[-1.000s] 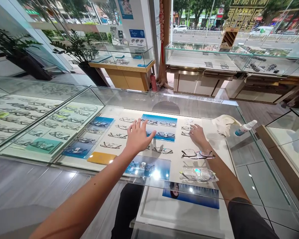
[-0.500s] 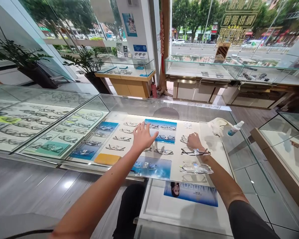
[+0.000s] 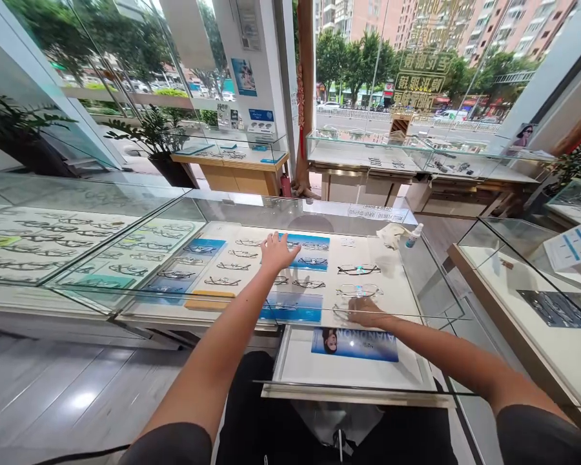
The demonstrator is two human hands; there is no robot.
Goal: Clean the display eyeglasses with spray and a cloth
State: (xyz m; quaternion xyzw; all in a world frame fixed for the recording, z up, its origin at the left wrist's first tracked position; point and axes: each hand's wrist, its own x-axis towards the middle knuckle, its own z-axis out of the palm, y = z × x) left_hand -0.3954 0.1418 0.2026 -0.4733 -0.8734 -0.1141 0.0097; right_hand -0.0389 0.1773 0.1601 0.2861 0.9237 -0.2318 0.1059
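My left hand (image 3: 275, 250) lies flat with fingers spread on the glass top of the display case (image 3: 430, 284). Beneath it, rows of glasses sit on the white tray, some on a blue card (image 3: 314, 244). My right hand (image 3: 365, 313) reaches under the glass near the front of the pulled-out tray (image 3: 368, 381). Its fingers are together on a clear-framed pair of glasses (image 3: 343, 313). Just behind it lie another clear pair (image 3: 358, 290) and a dark-framed pair (image 3: 358, 268).
A spray bottle (image 3: 413, 236) and a white cloth (image 3: 392, 234) rest on the glass at the back right. A blue picture card (image 3: 354, 343) lies on the tray's front. More glass cases stand left (image 3: 77, 232), right (image 3: 537, 284) and behind.
My right hand has drawn back from the middle of the tray toward its front edge. The view has pulled back and risen. My left hand stays on the glass.
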